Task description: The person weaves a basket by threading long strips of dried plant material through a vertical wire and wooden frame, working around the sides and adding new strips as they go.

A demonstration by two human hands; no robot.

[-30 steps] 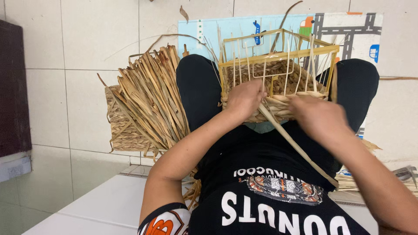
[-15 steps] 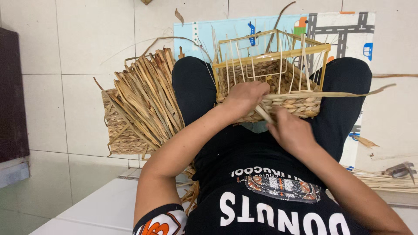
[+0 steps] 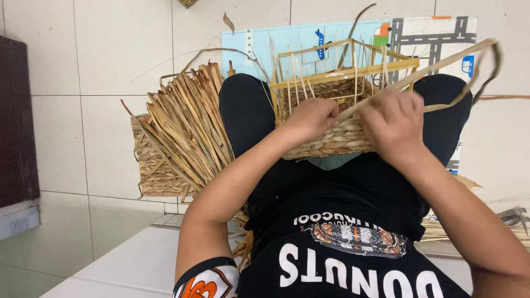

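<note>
1. Straw-coloured woven basket (image 3: 331, 140) rests on the person's lap between the black-clad thighs, its lower band braided tight and thin upright stakes rising from it to a rectangular frame at the top.
2. Left hand (image 3: 312, 118) presses against the near side of the basket, its grip curled closed on the weave and the base of the stakes.
3. Right hand (image 3: 395, 124) sits just beside the left, at the basket's near right corner, its grip closed around a long flat reed strand (image 3: 441, 63).
4. That strand runs from the right hand up and to the right, over the frame's corner, then loops back down at its far end.
5. Left of the basket, a bundle of dried reed strips (image 3: 187, 129) lies fanned across a second woven basket (image 3: 152, 165) on the pale tiled floor (image 3: 83, 72).
6. Beyond the knees lies a light blue play mat (image 3: 248, 47) printed with roads and vehicles.
7. A dark panel (image 3: 16, 121) stands at the far left edge.
</note>
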